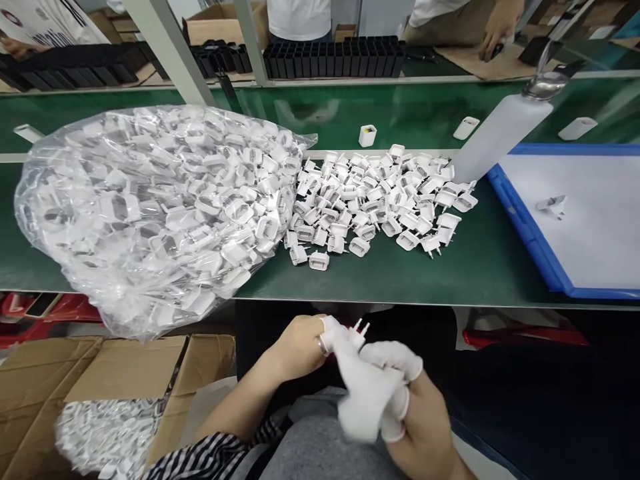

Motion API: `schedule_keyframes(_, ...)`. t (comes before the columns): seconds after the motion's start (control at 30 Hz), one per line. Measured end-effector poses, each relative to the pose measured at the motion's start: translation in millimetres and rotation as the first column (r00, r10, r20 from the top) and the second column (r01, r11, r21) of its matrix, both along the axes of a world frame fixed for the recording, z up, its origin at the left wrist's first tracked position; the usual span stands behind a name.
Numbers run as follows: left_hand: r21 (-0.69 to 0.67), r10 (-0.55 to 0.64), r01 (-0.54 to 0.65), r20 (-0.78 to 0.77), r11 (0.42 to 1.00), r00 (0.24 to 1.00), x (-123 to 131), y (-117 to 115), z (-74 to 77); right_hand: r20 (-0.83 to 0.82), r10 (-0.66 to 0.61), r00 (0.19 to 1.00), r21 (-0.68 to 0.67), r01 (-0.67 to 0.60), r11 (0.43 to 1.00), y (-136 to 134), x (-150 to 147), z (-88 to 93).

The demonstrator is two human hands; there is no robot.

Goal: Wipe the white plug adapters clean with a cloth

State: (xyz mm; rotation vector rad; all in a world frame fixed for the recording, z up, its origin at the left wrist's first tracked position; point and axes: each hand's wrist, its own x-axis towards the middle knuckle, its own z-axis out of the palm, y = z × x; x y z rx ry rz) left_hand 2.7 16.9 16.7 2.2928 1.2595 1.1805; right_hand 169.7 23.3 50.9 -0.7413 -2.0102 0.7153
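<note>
Over my lap, just below the table edge, my left hand [303,343] is closed with a ring on one finger and white covers on its fingertips. It pinches a white plug casing [357,337] whose two pins point up. My right hand [417,400], also in white fingertip covers, is wrapped round a white cloth [367,387]. The cloth reaches across to the casing and is slightly blurred. Parts of the casing and of the left fingertips are hidden by the cloth.
A clear bag [150,207] full of plug casings bulges over the table edge, beside a loose pile [370,193]. Right stand a white bottle [505,137] and blue-rimmed tray [530,233] holding one casing. A cardboard box [135,367] sits lower left. People stand beyond the green conveyor [310,113].
</note>
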Motion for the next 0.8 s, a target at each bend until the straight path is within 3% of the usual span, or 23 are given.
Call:
schedule_keyframes(0.03, 0.003, -0.013, 0.013, -0.023, 1.000, 1.000, -1, 0, 0.8, -0.013, -0.002, 1.000, -0.019, 0.002, 1.000, 1, 2, -0.3)
schedule_keyframes(0.17, 0.057, 0.020, -0.019, -0.017, 0.998, 1.000, -7, -5, 5.4, -0.065, -0.220, 0.973, -0.153, 0.208, 0.966, 11, 8, -7.0)
schedule_keyframes(0.37, 0.027, -0.020, 0.022, -0.063, 0.999, 0.998, -10, -2, 10.8, 0.077, 0.091, 0.993, -0.122, -0.081, 0.989, 13, 1, -3.8)
schedule_keyframes(0.47, 0.076, 0.028, -0.018, -0.121, 0.997, 0.992, -8, 3, 11.6, 0.082, 0.054, 0.995, -0.143, -0.042, 0.989, 10, -4, -3.0)
schedule_keyframes(0.53, 0.130, 0.043, -0.026, -0.130, 0.991, 0.991, -5, 6, 12.4, -0.019, 0.006, 1.000, -0.185, -0.009, 0.983, 9, -5, -5.8)
schedule_keyframes(0.6, 0.172, 0.050, -0.042, -0.045, 0.984, 0.998, 0, 9, 14.2, -0.144, -0.047, 0.988, -0.274, 0.006, 0.962, 10, -5, -11.1)
schedule_keyframes(0.67, 0.137, 0.078, -0.096, 0.133, 0.986, 0.988, 6, 14, 18.0, -0.209, -0.093, 0.974, -0.411, -0.001, 0.912, 12, -2, -18.3)
schedule_keyframes(0.73, 0.014, 0.143, -0.156, 0.320, 0.988, 0.937, 15, 24, 24.8, -0.224, -0.132, 0.966, -0.548, -0.013, 0.837, 15, 4, -26.2)
schedule_keyframes(0.8, -0.155, 0.185, -0.132, 0.406, 0.979, 0.895, 31, 43, 35.0, -0.254, -0.218, 0.942, -0.630, 0.009, 0.776, 18, 17, -33.0)
